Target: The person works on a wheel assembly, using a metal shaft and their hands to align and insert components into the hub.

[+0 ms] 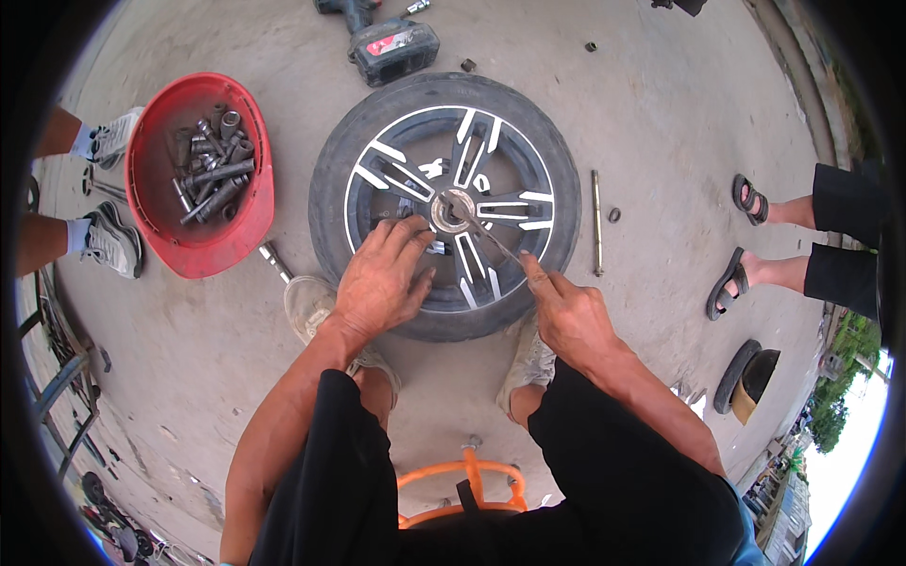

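A wheel with a black tyre and a dark, white-striped alloy rim lies flat on the ground between my feet. My right hand is closed round a thin metal rod, its far tip in the round hub at the wheel's centre. Whether the rod ends in a handle is hidden in my fist. Just left of the hub, my left hand lies over the spokes with its fingers stretched out and a little bent. Nothing shows in it.
A red hard hat full of sockets stands left, by a person's shoes. A cordless impact wrench lies beyond the wheel. To the right are a long bolt, a small ring and another person's sandalled feet.
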Available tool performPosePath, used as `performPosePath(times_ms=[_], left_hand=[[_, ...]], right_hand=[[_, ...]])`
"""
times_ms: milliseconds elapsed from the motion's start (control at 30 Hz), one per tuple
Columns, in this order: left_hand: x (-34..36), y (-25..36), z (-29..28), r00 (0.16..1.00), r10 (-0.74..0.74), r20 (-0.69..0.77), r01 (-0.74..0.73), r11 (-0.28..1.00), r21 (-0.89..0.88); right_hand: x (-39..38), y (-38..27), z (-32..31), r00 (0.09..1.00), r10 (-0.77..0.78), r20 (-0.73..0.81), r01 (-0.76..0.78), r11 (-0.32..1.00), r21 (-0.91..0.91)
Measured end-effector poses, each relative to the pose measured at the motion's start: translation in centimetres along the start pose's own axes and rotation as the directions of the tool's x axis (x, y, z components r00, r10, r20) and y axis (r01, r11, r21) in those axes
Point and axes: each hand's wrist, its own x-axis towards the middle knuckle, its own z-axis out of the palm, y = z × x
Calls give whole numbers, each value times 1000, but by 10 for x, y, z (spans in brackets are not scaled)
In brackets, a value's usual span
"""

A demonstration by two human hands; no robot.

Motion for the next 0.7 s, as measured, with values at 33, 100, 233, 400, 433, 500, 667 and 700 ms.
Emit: performPosePath(times_ms=[33,100,233,400,433,500,667,700], left_hand=[[3,0,1,1000,5,-9,-5,1000,-2],[3,-3,1,1000,1,-9,-1,1000,-4],[-8,-3,-3,1000,-6,11,6,1000,17],[-4,0,-4,1000,-2,0,2,999,33],[-1,0,-3,1000,6,-7,-6,1000,24],[-2,-3,-1,1000,23,1,-23,999,32],[12,14,-8,994,10,111,-24,992,121],[16,16,-8,992,-21,127,4,991,131]], right_hand=[[1,9,16,1000,6,-4,-6,1000,3],[7,21,41,976,40,-216,21,961,275],[-8,24,50,918,296,-265,-83,795,601],[-7,80,22,718,642,-268,-394,693,604],[-5,100,26,720,582,-379,-373,784,496],[2,122,31,699,610,-373,-427,775,466],[11,144,58,721,529,-447,-448,849,282],[15,134,56,713,631,-305,-514,767,384]])
